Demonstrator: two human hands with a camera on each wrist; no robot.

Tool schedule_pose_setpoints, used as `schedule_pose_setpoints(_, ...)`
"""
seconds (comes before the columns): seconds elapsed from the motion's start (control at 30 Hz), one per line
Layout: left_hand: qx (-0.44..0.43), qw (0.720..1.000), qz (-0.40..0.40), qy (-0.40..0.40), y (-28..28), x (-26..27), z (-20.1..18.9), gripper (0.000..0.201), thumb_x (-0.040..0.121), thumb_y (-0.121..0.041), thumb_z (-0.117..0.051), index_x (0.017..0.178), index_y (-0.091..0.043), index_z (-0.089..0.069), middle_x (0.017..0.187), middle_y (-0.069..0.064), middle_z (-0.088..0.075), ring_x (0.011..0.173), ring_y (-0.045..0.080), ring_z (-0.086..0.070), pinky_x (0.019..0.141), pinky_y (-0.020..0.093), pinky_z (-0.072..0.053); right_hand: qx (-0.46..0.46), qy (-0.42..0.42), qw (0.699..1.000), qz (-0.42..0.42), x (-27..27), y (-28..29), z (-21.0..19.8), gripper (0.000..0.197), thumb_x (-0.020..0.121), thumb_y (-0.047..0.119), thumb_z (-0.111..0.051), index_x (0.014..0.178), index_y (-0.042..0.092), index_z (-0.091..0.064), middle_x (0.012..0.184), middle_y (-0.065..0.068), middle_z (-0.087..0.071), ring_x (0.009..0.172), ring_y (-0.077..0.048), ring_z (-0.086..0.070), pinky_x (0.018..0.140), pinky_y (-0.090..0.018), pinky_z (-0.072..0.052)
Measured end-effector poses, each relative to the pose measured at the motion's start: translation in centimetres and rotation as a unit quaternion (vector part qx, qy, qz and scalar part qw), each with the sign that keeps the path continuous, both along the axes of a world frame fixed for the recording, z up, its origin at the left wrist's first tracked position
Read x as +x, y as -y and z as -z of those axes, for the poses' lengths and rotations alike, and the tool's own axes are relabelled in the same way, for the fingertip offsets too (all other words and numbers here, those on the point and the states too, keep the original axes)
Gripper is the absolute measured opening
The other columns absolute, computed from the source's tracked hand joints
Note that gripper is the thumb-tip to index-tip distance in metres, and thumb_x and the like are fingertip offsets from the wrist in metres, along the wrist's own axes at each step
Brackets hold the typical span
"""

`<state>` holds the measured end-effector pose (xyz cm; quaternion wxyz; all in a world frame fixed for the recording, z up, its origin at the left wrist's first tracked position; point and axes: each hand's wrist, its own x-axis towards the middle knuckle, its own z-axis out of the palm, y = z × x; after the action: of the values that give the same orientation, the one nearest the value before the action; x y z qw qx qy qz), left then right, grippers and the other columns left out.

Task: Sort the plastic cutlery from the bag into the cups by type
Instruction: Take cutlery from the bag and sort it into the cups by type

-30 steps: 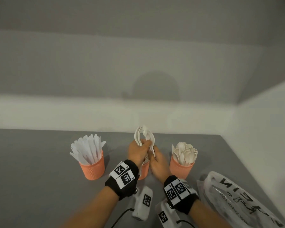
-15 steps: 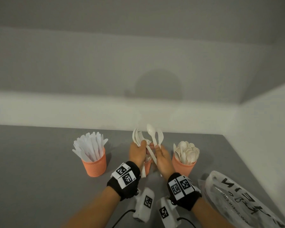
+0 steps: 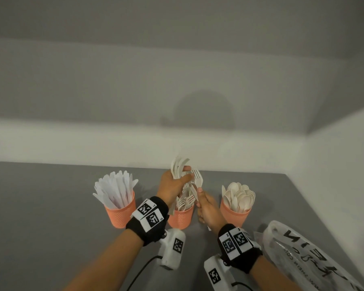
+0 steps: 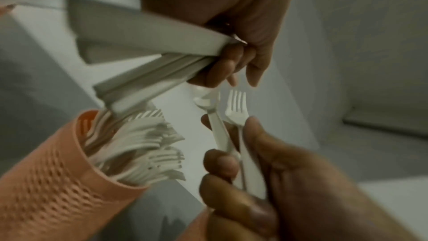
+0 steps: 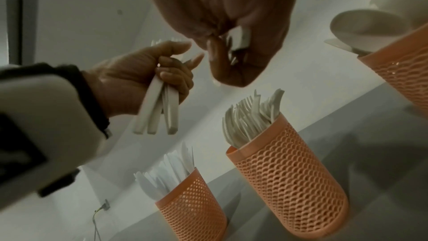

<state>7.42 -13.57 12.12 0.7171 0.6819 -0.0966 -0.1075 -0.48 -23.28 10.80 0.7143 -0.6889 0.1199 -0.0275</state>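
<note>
The left hand grips a bunch of white cutlery above the middle cup, which is full of forks. The right hand pinches a fork and another piece just beside that cup. The bag lies on the counter, right of the spoon cup.

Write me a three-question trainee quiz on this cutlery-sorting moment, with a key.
1. True or false: the left hand grips a bundle of cutlery.
2. Which cup holds spoons: A left cup, B middle cup, C right cup?
3. Fill in: the right hand pinches a fork and a ____ .

Key: 1 true; 2 C; 3 spoon.
</note>
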Motion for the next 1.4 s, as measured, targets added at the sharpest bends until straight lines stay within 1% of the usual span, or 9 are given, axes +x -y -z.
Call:
schedule_pose_setpoints(0.07, 0.043, 0.998, 0.007, 0.039, 0.3, 0.2, 0.3, 0.018, 0.08, -0.009, -0.069, 0.097, -0.013, -0.064, 0.077, 0.0, -0.067, 0.067, 0.013, -0.064, 0.057, 0.016, -0.051, 0.013, -0.01, 1.0, -0.001, 0.0, -0.1, 0.1, 0.041, 0.102, 0.027, -0.024, 0.067, 0.017, -0.042, 0.033, 0.009, -0.038, 0.025, 0.0, -0.032, 0.03, -0.009, -0.024)
schedule_pose_setpoints(0.17, 0.109, 0.99, 0.003, 0.087, 0.5, 0.0, 0.8, 0.016, 0.077, -0.014, -0.073, 0.089, -0.013, -0.063, 0.081, 0.005, -0.068, 0.078, 0.022, -0.065, 0.075, 0.033, -0.053, 0.017, -0.029, 0.999, -0.007, 0.2, 0.0, 0.9, 0.043, 0.101, 0.036, -0.025, 0.064, 0.016, -0.038, 0.039, 0.011, -0.03, 0.028, 0.001, -0.023, 0.031, -0.012, -0.019)
schedule_pose_setpoints(0.33, 0.095, 0.993, -0.005, 0.068, 0.9, -0.9, 1.1, 0.01, 0.085, -0.012, -0.064, 0.079, -0.014, -0.056, 0.068, -0.001, -0.06, 0.061, 0.013, -0.057, 0.059, 0.024, -0.046, 0.087, -0.038, 0.995, 0.004, -0.3, 0.0, 1.2, 0.046, 0.099, 0.046, -0.022, 0.074, 0.018, -0.048, 0.049, 0.005, -0.032, 0.028, -0.001, -0.023, 0.032, -0.011, -0.019)
schedule_pose_setpoints(0.47, 0.007, 1.0, -0.001, -0.029, 1.4, -2.5, 0.6, 0.022, 0.09, -0.006, -0.052, 0.068, -0.006, -0.054, 0.04, -0.004, -0.055, 0.032, 0.005, -0.044, 0.037, 0.016, -0.035, 0.069, -0.014, 0.997, 0.026, -0.6, -0.3, 1.1, 0.038, 0.102, 0.031, -0.027, 0.075, 0.016, -0.048, 0.037, 0.006, -0.042, 0.024, -0.003, -0.03, 0.029, -0.013, -0.022)
schedule_pose_setpoints(0.63, -0.016, 0.991, 0.034, -0.126, 1.3, -3.5, 1.5, 0.03, 0.084, -0.012, -0.062, 0.056, -0.01, -0.05, 0.034, 0.0, -0.042, 0.038, 0.021, -0.041, 0.053, 0.033, -0.044, 0.035, -0.012, 0.998, 0.056, -0.4, -0.5, 1.9, 0.032, 0.102, 0.023, -0.028, 0.081, 0.012, -0.048, 0.041, 0.006, -0.049, 0.027, -0.005, -0.04, 0.03, -0.014, -0.028)
schedule_pose_setpoints(0.87, -0.126, 0.982, -0.025, -0.141, -1.1, -1.5, 0.3, 0.029, 0.092, -0.028, -0.054, 0.07, -0.01, -0.052, 0.05, 0.001, -0.058, 0.043, 0.012, -0.057, 0.046, 0.022, -0.051, -0.008, 0.033, 0.996, 0.087, -1.2, 3.0, 1.5, 0.02, 0.097, -0.003, -0.031, 0.099, 0.005, -0.049, 0.07, -0.007, -0.06, 0.052, -0.006, -0.061, 0.059, -0.021, -0.049)
schedule_pose_setpoints(1.03, -0.135, 0.978, -0.151, -0.05, -3.1, 0.2, -0.5, 0.034, 0.089, -0.033, -0.06, 0.062, -0.017, -0.044, 0.033, -0.008, -0.042, 0.031, 0.005, -0.042, 0.049, 0.028, -0.038, -0.026, 0.088, 0.982, 0.163, -2.2, 8.2, -0.8, 0.017, 0.093, -0.006, -0.042, 0.089, 0.009, -0.049, 0.074, -0.007, -0.062, 0.058, 0.001, -0.064, 0.062, -0.009, -0.05)
schedule_pose_setpoints(1.2, -0.125, 0.963, -0.238, -0.007, -3.0, 1.7, 0.0, 0.033, 0.088, -0.033, -0.061, 0.061, -0.017, -0.049, 0.033, -0.009, -0.046, 0.032, 0.002, -0.043, 0.054, 0.027, -0.041, -0.123, 0.057, 0.972, 0.191, -3.0, 12.7, -1.2, 0.023, 0.091, -0.002, -0.049, 0.082, 0.018, -0.053, 0.084, -0.004, -0.065, 0.086, -0.024, -0.062, 0.086, -0.037, -0.05)
schedule_pose_setpoints(1.4, -0.091, 0.967, -0.237, 0.017, -1.1, 2.4, 1.5, 0.036, 0.09, -0.032, -0.058, 0.059, -0.014, -0.049, 0.039, -0.007, -0.05, 0.033, 0.001, -0.046, 0.051, 0.02, -0.044, -0.186, 0.029, 0.961, 0.201, -3.4, 14.6, 0.0, 0.019, 0.086, -0.004, -0.056, 0.088, 0.014, -0.06, 0.089, -0.003, -0.062, 0.09, -0.02, -0.058, 0.085, -0.031, -0.045)
